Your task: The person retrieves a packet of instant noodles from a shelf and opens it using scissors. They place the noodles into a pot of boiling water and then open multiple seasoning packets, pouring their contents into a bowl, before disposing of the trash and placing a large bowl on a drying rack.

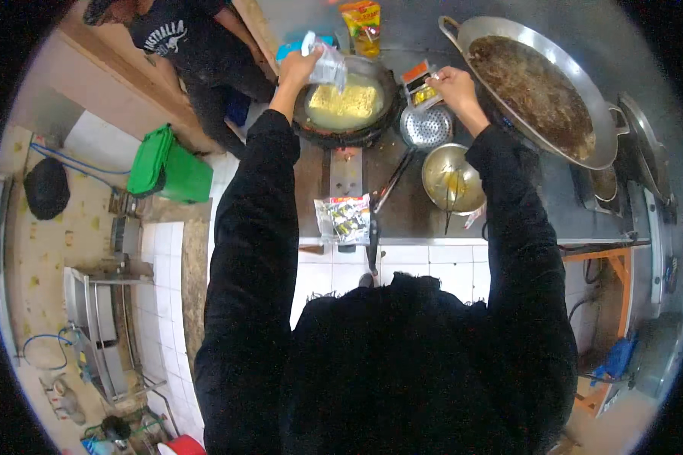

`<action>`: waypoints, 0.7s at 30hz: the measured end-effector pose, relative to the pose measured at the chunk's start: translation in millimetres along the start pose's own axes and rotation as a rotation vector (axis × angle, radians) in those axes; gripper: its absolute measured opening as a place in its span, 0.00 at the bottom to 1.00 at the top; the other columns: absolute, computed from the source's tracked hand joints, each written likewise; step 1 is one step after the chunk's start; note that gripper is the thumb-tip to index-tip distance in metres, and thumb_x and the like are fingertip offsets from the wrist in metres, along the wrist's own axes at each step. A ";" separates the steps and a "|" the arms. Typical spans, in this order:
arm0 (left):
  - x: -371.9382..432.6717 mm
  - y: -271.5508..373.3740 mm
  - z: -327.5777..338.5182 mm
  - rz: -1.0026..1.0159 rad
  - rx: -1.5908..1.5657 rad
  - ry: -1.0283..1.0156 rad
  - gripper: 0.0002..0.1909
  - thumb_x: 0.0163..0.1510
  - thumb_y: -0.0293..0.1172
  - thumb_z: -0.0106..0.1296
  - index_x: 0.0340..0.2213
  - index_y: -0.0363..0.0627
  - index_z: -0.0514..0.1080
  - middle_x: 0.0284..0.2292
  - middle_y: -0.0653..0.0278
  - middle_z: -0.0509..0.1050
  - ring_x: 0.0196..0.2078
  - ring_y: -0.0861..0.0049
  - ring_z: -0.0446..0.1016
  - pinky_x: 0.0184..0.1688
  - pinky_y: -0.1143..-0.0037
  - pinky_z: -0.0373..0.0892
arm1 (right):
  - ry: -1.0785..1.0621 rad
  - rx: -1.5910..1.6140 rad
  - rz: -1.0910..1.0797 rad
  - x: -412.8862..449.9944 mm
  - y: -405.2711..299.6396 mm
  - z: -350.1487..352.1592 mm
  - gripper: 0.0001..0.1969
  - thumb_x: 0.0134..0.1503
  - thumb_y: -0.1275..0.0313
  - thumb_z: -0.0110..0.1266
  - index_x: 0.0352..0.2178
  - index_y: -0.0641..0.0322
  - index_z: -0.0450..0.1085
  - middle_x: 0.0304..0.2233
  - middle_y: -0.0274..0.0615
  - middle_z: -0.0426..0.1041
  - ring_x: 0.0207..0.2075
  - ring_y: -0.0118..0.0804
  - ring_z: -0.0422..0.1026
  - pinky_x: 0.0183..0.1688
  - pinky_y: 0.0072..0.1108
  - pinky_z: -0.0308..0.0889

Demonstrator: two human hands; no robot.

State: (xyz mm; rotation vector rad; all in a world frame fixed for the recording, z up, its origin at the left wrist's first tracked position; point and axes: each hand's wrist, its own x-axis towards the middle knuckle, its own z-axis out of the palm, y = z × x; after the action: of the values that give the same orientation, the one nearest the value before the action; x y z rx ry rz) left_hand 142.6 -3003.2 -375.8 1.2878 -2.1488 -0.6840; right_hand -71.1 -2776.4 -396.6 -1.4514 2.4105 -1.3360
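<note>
My left hand (297, 68) grips a crumpled clear plastic wrapper (327, 63) over the left rim of a dark wok (313, 132). In the wok, a yellow block of instant noodles (344, 102) sits in cloudy liquid. Between the fingers of my right hand (458, 91) are seasoning sachets (422, 85), orange, black and yellow. They hang just above a perforated metal skimmer (427, 126), whose dark handle slants toward the counter's front edge. A steel bowl (432, 190) with yellow residue, perhaps egg, and a thin dark utensil stands below my right wrist.
At the right, a large two-handled wok (523, 31) contains bubbling brown liquid. A printed plastic packet (344, 219) lies at the counter's front edge. Behind the dark wok stands a yellow-and-red pouch (364, 28). Another person (199, 57) is at the upper left, near a green bin (171, 165).
</note>
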 end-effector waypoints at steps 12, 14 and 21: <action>-249.0 -67.7 14.5 -0.532 -1.522 -0.033 0.19 0.46 0.42 0.45 0.38 0.44 0.61 0.34 0.63 0.69 0.34 0.74 0.69 0.30 0.77 0.67 | -0.823 0.184 -0.142 -216.7 0.1 166.6 0.12 0.39 0.67 0.50 0.22 0.68 0.67 0.20 0.45 0.68 0.25 0.39 0.66 0.31 0.24 0.62; -282.0 -100.8 26.6 -0.609 -1.528 -0.119 0.19 0.46 0.42 0.45 0.38 0.45 0.62 0.34 0.63 0.69 0.35 0.74 0.68 0.29 0.79 0.67 | -0.495 0.031 -0.160 -241.6 -34.5 169.6 0.10 0.37 0.69 0.50 0.21 0.66 0.69 0.23 0.46 0.69 0.31 0.42 0.66 0.35 0.28 0.60; -316.3 -149.7 61.9 -1.039 -1.861 0.003 0.19 0.46 0.41 0.44 0.38 0.42 0.61 0.36 0.58 0.66 0.37 0.70 0.65 0.30 0.79 0.68 | -0.425 -0.057 -0.141 -255.2 -37.9 184.7 0.12 0.34 0.76 0.51 0.26 0.63 0.69 0.37 0.48 0.60 0.36 0.50 0.61 0.38 0.31 0.58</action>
State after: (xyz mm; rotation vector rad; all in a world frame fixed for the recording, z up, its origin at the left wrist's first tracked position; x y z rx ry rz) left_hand 320.8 -2772.3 -578.7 0.9305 0.0313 -2.1517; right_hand 177.8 -2717.3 -584.4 -1.7370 2.1206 -0.8669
